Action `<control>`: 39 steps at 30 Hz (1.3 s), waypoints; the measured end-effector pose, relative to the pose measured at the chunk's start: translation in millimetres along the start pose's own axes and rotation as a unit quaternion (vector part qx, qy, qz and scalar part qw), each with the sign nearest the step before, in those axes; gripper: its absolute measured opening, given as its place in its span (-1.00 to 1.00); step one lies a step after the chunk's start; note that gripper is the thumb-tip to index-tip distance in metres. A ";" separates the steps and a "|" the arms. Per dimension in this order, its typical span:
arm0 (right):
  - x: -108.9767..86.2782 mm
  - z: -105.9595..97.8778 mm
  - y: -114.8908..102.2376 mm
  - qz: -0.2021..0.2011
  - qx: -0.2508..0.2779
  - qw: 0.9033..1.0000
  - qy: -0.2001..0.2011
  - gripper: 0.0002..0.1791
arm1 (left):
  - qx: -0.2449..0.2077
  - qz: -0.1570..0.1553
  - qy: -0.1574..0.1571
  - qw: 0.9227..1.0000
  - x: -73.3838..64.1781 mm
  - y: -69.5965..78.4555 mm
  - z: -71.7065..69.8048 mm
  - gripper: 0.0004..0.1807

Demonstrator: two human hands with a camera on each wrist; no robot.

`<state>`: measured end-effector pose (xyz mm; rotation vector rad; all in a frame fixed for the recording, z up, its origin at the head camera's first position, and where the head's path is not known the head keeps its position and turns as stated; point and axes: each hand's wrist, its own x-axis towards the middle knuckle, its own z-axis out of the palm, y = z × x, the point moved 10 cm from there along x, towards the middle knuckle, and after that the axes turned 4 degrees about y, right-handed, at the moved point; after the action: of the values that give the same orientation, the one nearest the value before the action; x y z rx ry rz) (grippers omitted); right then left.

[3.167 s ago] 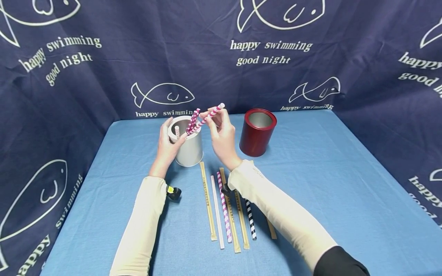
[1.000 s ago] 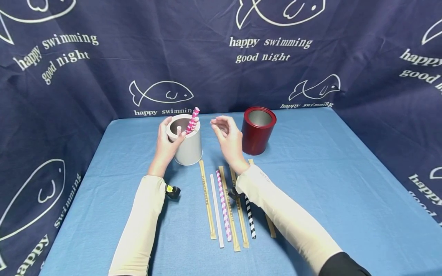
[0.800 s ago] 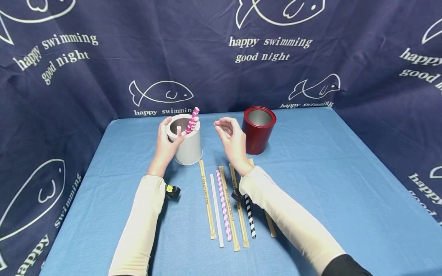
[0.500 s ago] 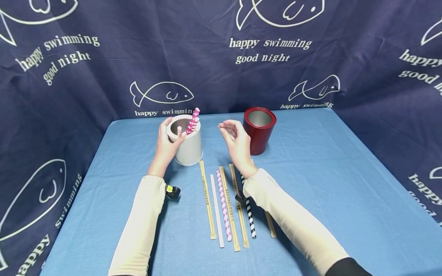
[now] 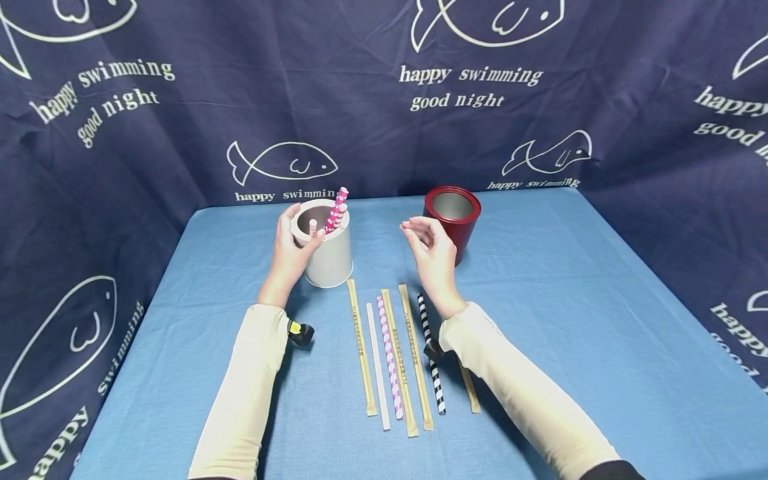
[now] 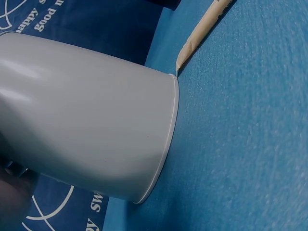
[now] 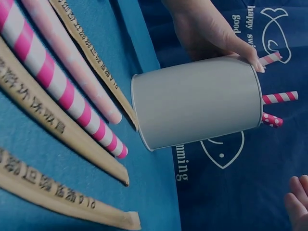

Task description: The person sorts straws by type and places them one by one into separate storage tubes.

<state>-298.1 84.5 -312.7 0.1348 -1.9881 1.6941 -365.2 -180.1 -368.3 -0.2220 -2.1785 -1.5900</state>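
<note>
1. Head view: a smooth white can point(image 5: 331, 263) with a pale rounded rim stands on the desk point(image 5: 600, 300), which is covered in softly creased blue cloth. Three straws lean inside it: a dotted pink straw point(image 5: 335, 210), a pink-and-white striped straw and a pale ringed straw point(image 5: 313, 227). A glossy red can point(image 5: 463, 232) stands to the right. In front lie four paper-wrapped straws point(image 5: 362, 353), flat and tan, with a plain pale pink straw point(image 5: 377, 367), a purple-pink striped straw point(image 5: 389, 360) and a black-and-white striped straw point(image 5: 438, 393). The left hand point(image 5: 292, 250) grips the white can at its rim, thumb on the near side. The right hand point(image 5: 436, 260) is half open with nothing in its grasp, fingers loosely bent and thumb near the fingertips, in front of the red can.

2. Left wrist view: the white can's wall is seamless with a soft sheen, ending in a thin raised bottom edge on finely woven cloth. A crimped wrapper end lies at that edge; contact is unclear. A dark, blurred part of the hand shows at lower left.

3. Right wrist view: wrappers bear dark printed characters. The left hand's thumb presses the can's rim; the right hand's fingertips, cut off by the frame, are well apart from it.
</note>
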 end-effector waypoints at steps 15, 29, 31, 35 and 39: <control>-0.6 -19.2 59.5 0.062 -0.044 0.997 -0.004 -0.72 | 0.001 0.003 0.004 1.000 0.4 -0.6 -1.6 -0.17; -12.1 -18.6 85.1 0.126 -0.208 0.964 -0.111 -0.68 | 0.008 -0.005 0.003 1.000 0.3 -3.2 -1.6 -0.19; -14.2 -17.1 88.9 0.138 -0.223 0.956 -0.135 -0.68 | 0.007 -0.003 0.004 1.000 0.2 -3.1 -1.6 -0.19; -18.4 -16.2 95.7 0.160 -0.244 0.941 -0.169 -0.66 | 0.009 -0.002 0.005 1.000 0.0 -3.0 -1.6 -0.19; -21.5 -14.8 100.2 0.171 -0.253 0.933 -0.191 -0.67 | 0.012 -0.002 0.003 1.000 -0.1 -2.8 -0.8 -0.19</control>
<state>-314.7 114.4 -410.4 -0.0798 -2.8167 1.3533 -366.0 -181.8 -370.6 -0.2070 -2.1934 -1.5642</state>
